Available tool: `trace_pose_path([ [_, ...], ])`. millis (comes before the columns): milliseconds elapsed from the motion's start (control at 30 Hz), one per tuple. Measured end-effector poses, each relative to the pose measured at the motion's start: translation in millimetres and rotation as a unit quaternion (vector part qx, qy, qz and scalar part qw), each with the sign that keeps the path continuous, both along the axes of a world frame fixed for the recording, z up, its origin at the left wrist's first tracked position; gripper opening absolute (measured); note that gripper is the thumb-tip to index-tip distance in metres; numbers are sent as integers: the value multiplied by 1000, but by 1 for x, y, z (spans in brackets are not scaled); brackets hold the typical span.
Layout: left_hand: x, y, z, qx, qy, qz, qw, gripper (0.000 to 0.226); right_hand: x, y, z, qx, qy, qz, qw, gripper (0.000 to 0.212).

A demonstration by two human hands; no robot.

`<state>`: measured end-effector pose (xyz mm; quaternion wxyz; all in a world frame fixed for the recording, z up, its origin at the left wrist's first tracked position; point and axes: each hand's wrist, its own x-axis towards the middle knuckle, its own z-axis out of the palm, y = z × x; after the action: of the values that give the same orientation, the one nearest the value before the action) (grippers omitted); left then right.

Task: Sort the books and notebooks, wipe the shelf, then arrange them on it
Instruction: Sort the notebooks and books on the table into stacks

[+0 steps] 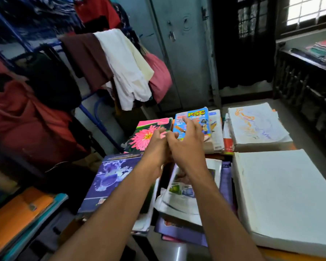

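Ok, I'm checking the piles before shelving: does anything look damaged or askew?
Yes. The white magazine near the middle lies crumpled and skewed across a purple book. The scribbled paper stack has ragged, uneven edges. The other piles look roughly flat.

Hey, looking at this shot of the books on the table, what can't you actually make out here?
Head view only:
- Whether the left hand and right hand grip anything: they overlap and are blurred.
- The PSC book cover's smaller print: the right hand hides part of it.
- The titles in the stack under the forearms: the arms cover them.
- The orange folder: cut off by the left edge.
- The books on the far ledge: too small and blurred.
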<state>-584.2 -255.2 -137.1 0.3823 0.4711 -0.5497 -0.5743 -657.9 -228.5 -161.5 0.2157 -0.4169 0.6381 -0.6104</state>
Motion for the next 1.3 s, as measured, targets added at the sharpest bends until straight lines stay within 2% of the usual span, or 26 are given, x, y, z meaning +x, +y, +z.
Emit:
trace_pose_path([
  [67,24,19,13,-33,42,27,998,18,21,8,16,-39,0,50,998,61],
  [167,97,55,23,-113,24,77,990,31,78,24,34,-67,41,160,984,59],
  [300,216,101,9,-222,-77,169,957,47,171,54,18,-56,81,337,936,45],
  [367,288,130,-10,-237,-131,237,933,50,236,74,-1,-39,93,437,894,41],
  [467,373,167,-41,-225,-195,318,900,49,315,87,-25,-21,103,507,856,32],
  [533,417,183,-57,-234,-278,373,854,51,350,86,-33,5,112,526,843,38],
  [567,439,188,-64,-231,-349,406,812,55,365,84,-37,19,127,532,837,41],
  [600,458,191,-71,-206,-433,428,766,64,376,81,-41,25,148,526,837,44],
  [633,479,195,-76,-153,-494,431,739,78,389,76,-43,23,182,513,839,47],
  [667,495,198,-82,-98,-532,412,733,90,398,70,-45,17,213,495,842,51],
  [700,508,200,-87,-57,-548,382,742,97,405,64,-44,9,243,479,844,54],
  [767,525,201,-95,-46,-555,347,754,96,420,49,-38,-3,283,466,838,62],
  [900,531,186,-93,-86,-523,351,772,73,440,31,-36,38,307,486,817,76],
  [1100,533,153,-94,-72,-488,337,802,89,448,27,-49,8,350,464,814,83],
  [1300,536,154,-98,-82,-464,326,820,88,450,25,-48,2,376,454,807,85],
])
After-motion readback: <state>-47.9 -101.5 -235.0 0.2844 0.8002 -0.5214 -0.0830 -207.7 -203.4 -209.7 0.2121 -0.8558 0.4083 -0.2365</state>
